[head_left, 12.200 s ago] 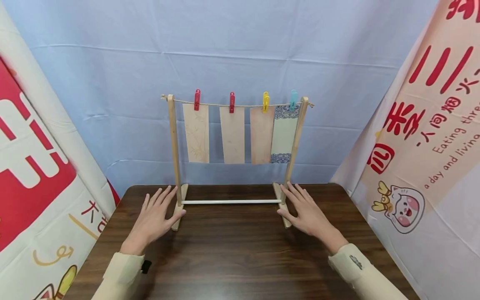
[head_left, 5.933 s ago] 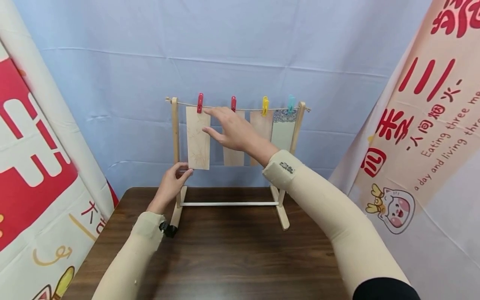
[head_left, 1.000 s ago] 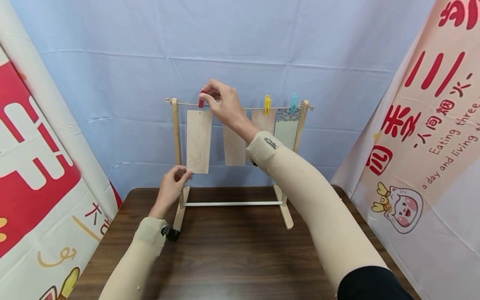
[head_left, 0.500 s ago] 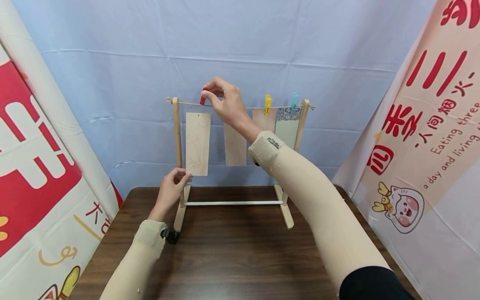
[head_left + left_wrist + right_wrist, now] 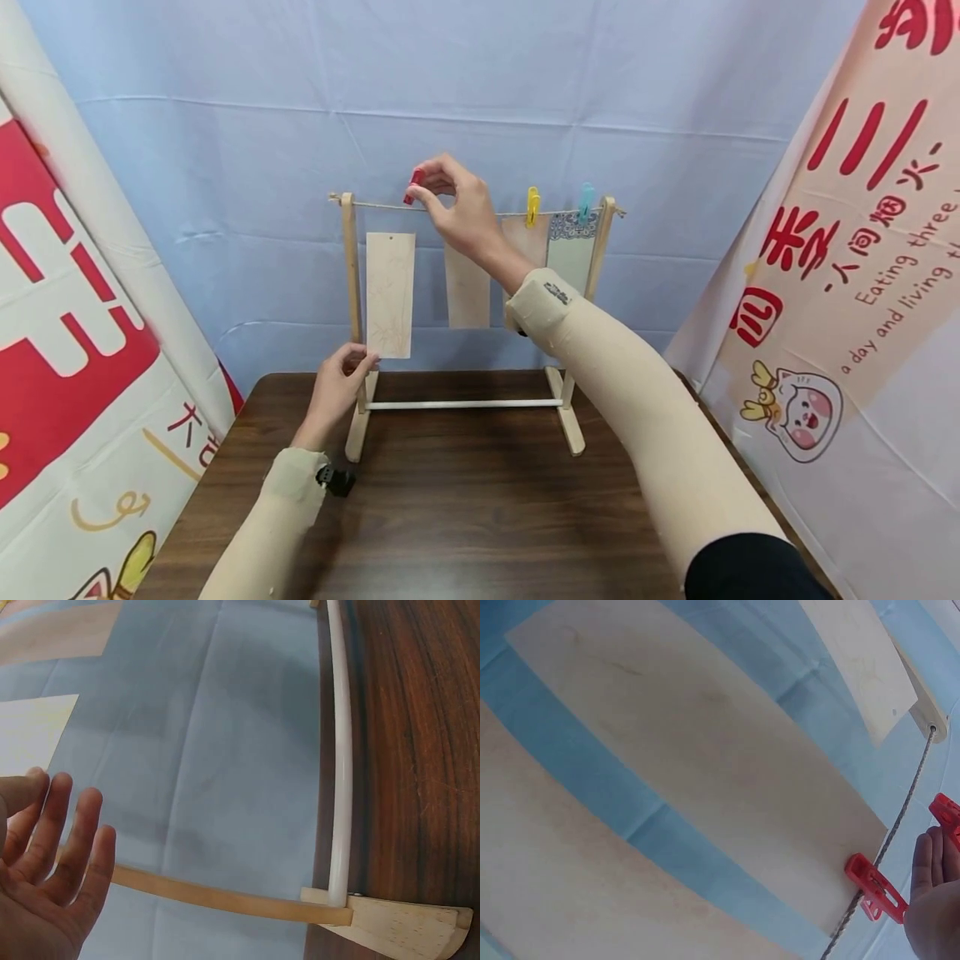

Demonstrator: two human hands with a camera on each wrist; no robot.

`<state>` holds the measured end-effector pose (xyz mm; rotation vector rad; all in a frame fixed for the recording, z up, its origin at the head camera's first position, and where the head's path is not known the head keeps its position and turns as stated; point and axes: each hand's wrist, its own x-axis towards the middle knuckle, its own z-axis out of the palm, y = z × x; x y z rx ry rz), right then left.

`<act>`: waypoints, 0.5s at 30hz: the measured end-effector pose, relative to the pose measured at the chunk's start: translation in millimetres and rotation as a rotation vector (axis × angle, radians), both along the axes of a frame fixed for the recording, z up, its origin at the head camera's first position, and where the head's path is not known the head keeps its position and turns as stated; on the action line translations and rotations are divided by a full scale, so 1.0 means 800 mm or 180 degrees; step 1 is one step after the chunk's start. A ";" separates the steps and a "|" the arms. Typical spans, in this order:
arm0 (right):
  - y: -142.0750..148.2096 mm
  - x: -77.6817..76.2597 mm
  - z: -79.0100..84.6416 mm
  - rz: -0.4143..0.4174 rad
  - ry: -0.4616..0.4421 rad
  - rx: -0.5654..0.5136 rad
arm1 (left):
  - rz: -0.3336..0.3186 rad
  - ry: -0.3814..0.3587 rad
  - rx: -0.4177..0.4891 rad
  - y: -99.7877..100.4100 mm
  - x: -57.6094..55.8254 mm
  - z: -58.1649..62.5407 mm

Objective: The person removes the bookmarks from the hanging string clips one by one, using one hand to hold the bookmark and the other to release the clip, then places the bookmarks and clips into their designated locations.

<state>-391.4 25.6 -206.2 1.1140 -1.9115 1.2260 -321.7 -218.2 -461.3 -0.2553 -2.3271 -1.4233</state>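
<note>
Low on the left, my left hand (image 5: 337, 387) pinches the bottom left corner of a cream paper bookmark (image 5: 390, 292) with a small hole near its top. The bookmark is upright, its top edge below the rope (image 5: 378, 205) and apart from it. My right hand (image 5: 463, 208) pinches a red clothespin (image 5: 414, 185) between thumb and fingers, just above the rope. In the right wrist view, a second red clothespin (image 5: 874, 885) clamps another beige bookmark (image 5: 727, 742) to the rope. My right forearm partly covers the hanging bookmarks in the head view.
The rope runs between two wooden posts (image 5: 349, 275) with a white rod (image 5: 465, 404) low between them. A yellow clothespin (image 5: 532, 207) and a blue clothespin (image 5: 586, 204) hold two more bookmarks at the right. The stand is on a dark wooden table (image 5: 465, 500).
The red clothespin has come off the rope and risen slightly to the right in my right hand. The left bookmark has moved down, away from the rope, with my left hand.
</note>
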 end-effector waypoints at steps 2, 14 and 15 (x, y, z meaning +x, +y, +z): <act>0.002 0.000 -0.002 0.0041 -0.0012 -0.0016 | -0.0009 -0.0001 0.0032 0.000 0.002 -0.002; 0.010 0.011 -0.022 0.0263 -0.0070 -0.0071 | 0.0029 -0.0146 0.0043 -0.002 0.015 -0.014; 0.011 0.011 -0.024 0.0298 -0.0060 -0.0080 | 0.0035 -0.0156 0.0040 -0.002 0.015 -0.015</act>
